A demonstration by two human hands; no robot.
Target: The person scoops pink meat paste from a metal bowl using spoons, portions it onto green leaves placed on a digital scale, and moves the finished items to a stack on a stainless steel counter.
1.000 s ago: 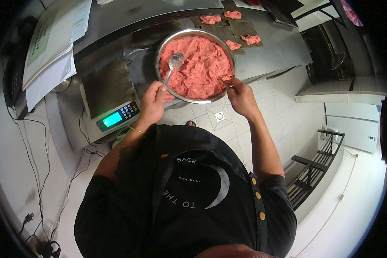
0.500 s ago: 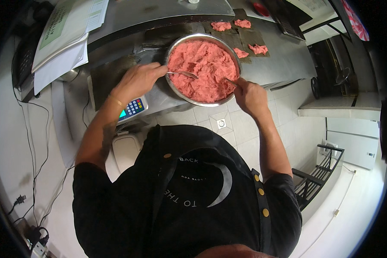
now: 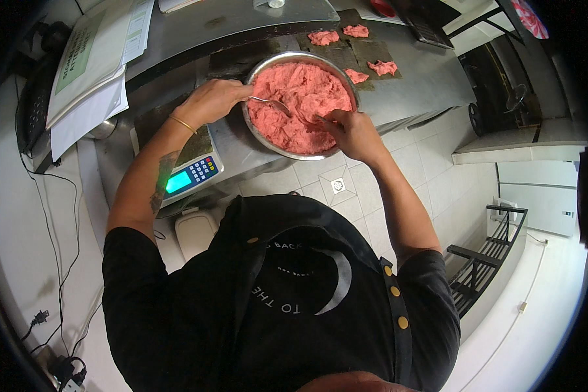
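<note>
A round steel bowl (image 3: 249, 124) full of pink, minced-looking paste (image 3: 300, 88) sits at the counter's near edge. My left hand (image 3: 217, 101), by the bowl's left rim, is closed on the handle of a metal spoon (image 3: 277, 106), whose head rests in the paste. Over the bowl's right side, my right hand (image 3: 356, 135) is closed round a thin metal utensil (image 3: 321, 119). Its working end is in the paste and hidden, so its kind is unclear. Beyond the bowl, several lumps of paste (image 3: 323, 38) lie on dark, seaweed-like sheets (image 3: 371, 53).
Below my left forearm is a digital scale (image 3: 206, 168) with a lit display, a dark sheet (image 3: 193, 149) on it. Papers (image 3: 88, 85) hang at the left. A raised steel shelf (image 3: 232, 23) runs behind the bowl. A black tray (image 3: 418, 23) lies at the far right.
My right hand has moved left and inward over the bowl, its utensil further into the paste. The left hand still holds the spoon at the rim. The view has shifted slightly.
</note>
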